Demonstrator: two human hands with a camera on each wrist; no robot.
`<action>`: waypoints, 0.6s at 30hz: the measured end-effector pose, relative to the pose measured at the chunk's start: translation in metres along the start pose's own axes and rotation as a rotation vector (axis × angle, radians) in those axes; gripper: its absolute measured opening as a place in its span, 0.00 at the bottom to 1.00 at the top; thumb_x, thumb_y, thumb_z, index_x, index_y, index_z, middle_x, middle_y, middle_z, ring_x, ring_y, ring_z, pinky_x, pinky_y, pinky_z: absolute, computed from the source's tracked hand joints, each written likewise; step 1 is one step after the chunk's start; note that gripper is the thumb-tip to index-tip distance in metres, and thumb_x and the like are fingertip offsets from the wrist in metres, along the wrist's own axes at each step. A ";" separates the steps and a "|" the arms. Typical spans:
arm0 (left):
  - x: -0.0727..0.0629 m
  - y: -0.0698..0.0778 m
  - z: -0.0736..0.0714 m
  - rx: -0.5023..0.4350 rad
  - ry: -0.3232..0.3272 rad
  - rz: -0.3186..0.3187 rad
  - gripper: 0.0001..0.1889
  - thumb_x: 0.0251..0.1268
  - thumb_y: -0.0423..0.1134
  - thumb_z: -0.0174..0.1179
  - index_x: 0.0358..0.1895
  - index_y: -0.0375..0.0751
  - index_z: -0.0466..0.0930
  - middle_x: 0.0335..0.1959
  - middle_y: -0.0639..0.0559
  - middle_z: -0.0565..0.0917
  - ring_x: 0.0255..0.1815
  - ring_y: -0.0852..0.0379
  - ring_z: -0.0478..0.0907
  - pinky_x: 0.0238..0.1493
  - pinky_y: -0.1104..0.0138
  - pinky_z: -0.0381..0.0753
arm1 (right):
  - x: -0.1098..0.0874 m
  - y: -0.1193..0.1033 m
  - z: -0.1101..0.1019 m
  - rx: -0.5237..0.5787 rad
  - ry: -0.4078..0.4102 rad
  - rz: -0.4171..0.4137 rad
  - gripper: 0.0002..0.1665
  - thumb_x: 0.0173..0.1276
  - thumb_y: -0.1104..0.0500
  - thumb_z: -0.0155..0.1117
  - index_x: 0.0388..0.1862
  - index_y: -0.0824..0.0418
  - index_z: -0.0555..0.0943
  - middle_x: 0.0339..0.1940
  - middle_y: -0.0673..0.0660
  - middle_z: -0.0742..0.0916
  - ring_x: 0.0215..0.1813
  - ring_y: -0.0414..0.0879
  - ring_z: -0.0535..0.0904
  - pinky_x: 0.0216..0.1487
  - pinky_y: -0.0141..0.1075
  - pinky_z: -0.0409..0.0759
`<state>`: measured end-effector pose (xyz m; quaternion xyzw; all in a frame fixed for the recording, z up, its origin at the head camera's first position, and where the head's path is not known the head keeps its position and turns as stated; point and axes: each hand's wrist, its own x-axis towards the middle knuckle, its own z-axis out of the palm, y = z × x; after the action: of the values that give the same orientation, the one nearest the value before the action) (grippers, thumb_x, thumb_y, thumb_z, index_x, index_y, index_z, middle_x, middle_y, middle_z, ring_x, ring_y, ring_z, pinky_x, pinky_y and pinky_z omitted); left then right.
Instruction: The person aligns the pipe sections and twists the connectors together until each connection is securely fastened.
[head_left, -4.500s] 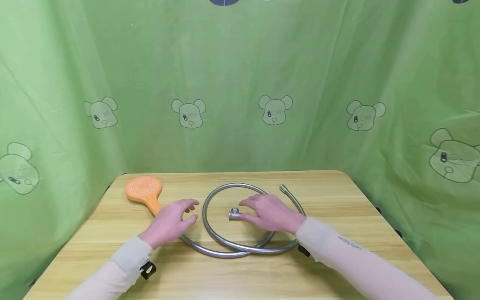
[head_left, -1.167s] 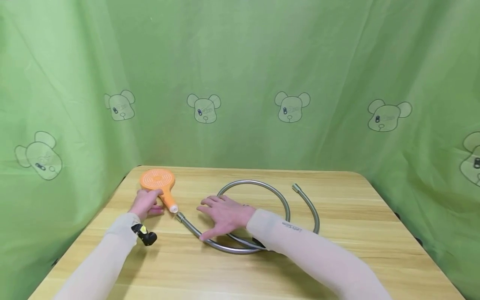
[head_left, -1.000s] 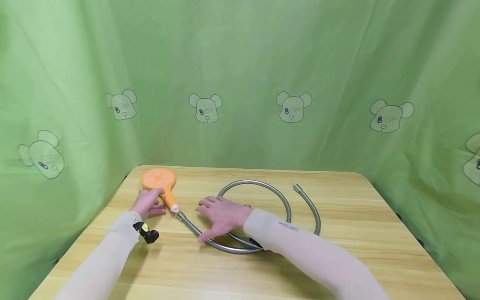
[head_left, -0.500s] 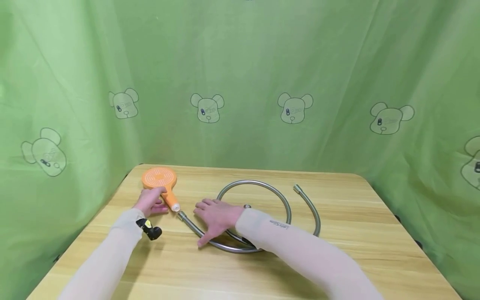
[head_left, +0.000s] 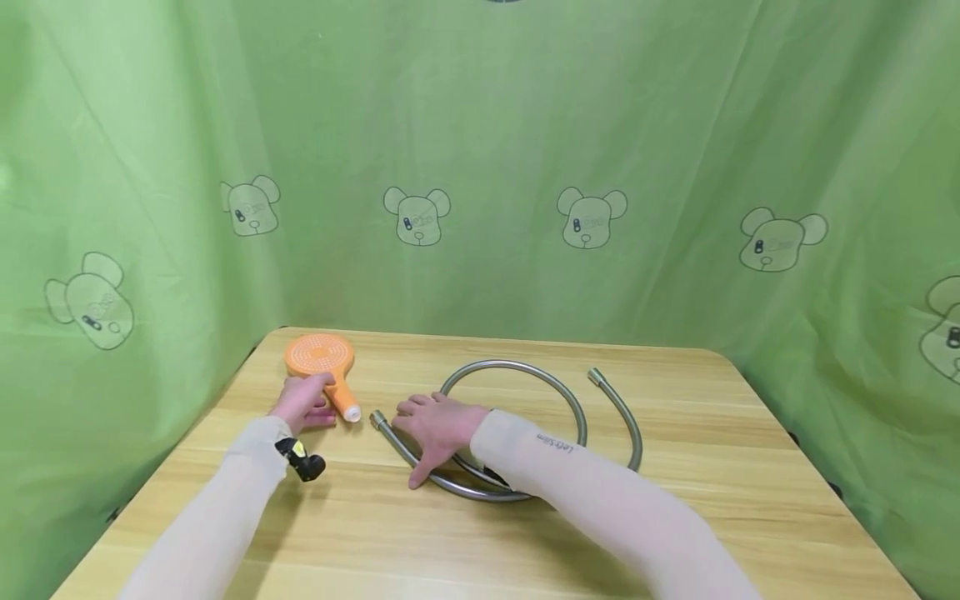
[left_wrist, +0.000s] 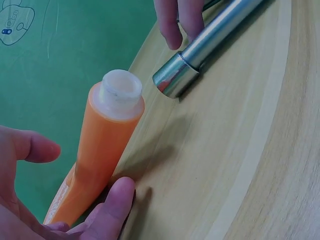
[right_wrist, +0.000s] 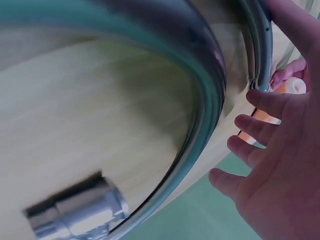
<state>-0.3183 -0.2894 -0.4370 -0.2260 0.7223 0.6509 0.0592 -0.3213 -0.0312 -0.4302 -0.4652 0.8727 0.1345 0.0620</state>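
Observation:
An orange shower head (head_left: pixel 320 354) lies at the table's back left, its handle (left_wrist: pixel 102 142) ending in a white threaded neck (left_wrist: pixel 121 86). My left hand (head_left: pixel 302 402) is at the handle, fingers beside it; in the left wrist view the thumb (left_wrist: pixel 42 148) stands apart from it. The metal shower hose (head_left: pixel 480 495) lies coiled in mid-table. One hose end fitting (left_wrist: pixel 176 75) sits a short way from the neck. My right hand (head_left: pixel 438 429) spreads over the hose, fingers extended. A chrome fitting (right_wrist: pixel 80 207) lies inside the loop, mostly hidden by the sleeve in the head view.
The other hose end (head_left: pixel 596 377) points to the back right of the wooden table (head_left: pixel 420 550). A green curtain (head_left: pixel 480 275) with bear faces hangs close behind the table and along both sides.
Over the last half second my right hand and the near hose end have shifted slightly right, widening the gap to the shower head. My left hand stays at the handle.

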 end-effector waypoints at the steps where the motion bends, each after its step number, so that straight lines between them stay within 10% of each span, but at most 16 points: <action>1: 0.000 0.000 0.001 -0.002 0.000 0.001 0.43 0.68 0.41 0.54 0.78 0.30 0.41 0.59 0.32 0.64 0.34 0.50 0.80 0.46 0.60 0.89 | -0.001 0.002 0.001 0.021 -0.001 -0.001 0.65 0.48 0.15 0.62 0.79 0.48 0.62 0.81 0.53 0.64 0.80 0.51 0.58 0.78 0.54 0.62; 10: 0.001 0.002 -0.001 -0.002 0.001 0.029 0.36 0.69 0.41 0.54 0.73 0.27 0.49 0.52 0.35 0.65 0.29 0.52 0.81 0.41 0.59 0.90 | -0.017 0.016 0.002 0.171 0.049 0.058 0.43 0.72 0.29 0.52 0.79 0.48 0.63 0.81 0.55 0.64 0.81 0.53 0.58 0.75 0.64 0.62; 18: 0.002 -0.001 0.000 0.005 0.005 0.026 0.35 0.69 0.41 0.54 0.72 0.27 0.50 0.50 0.37 0.65 0.30 0.52 0.80 0.42 0.59 0.90 | -0.020 0.029 0.012 0.139 0.047 0.058 0.33 0.69 0.51 0.64 0.72 0.53 0.71 0.75 0.60 0.71 0.74 0.54 0.67 0.72 0.46 0.73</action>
<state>-0.3197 -0.2903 -0.4389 -0.2177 0.7270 0.6493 0.0496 -0.3340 0.0031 -0.4316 -0.4375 0.8942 0.0644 0.0695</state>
